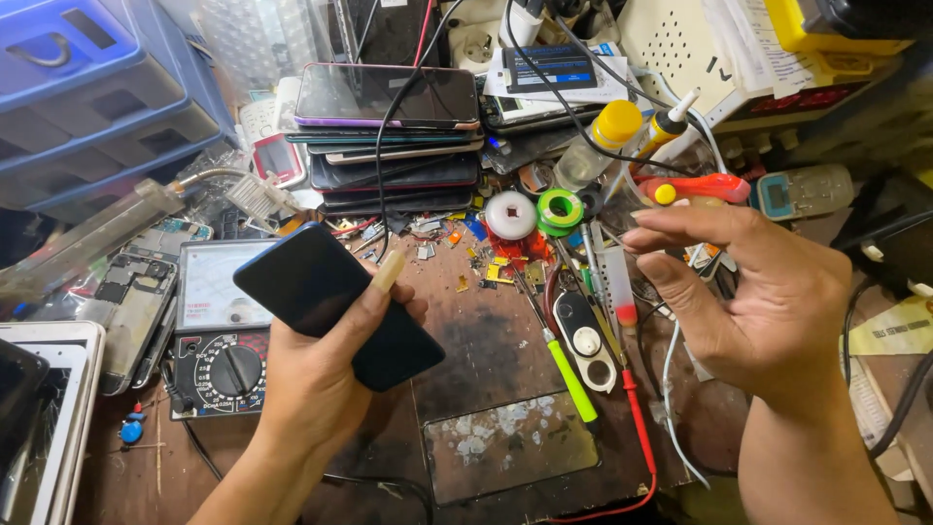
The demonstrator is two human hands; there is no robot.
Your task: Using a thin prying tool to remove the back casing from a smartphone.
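My left hand [321, 360] fingers pinch the dark phone [335, 303] loosely, right hand [768, 292] spread empty, so it might slip onto the cluttered tabletop [486, 340].

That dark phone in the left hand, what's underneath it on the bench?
Under the dark phone, held by the left hand, lies an analog multimeter: its pale scale and round dial show. The meter's right side is covered by phone and hand.

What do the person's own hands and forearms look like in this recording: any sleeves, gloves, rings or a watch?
Both are bare. The left hand and the right hand wear no gloves, and no ring shows on the visible fingers. Both forearms are uncovered down to the frame edge, with no sleeve, watch or bracelet in view. The left thumb carries a long, pale nail.
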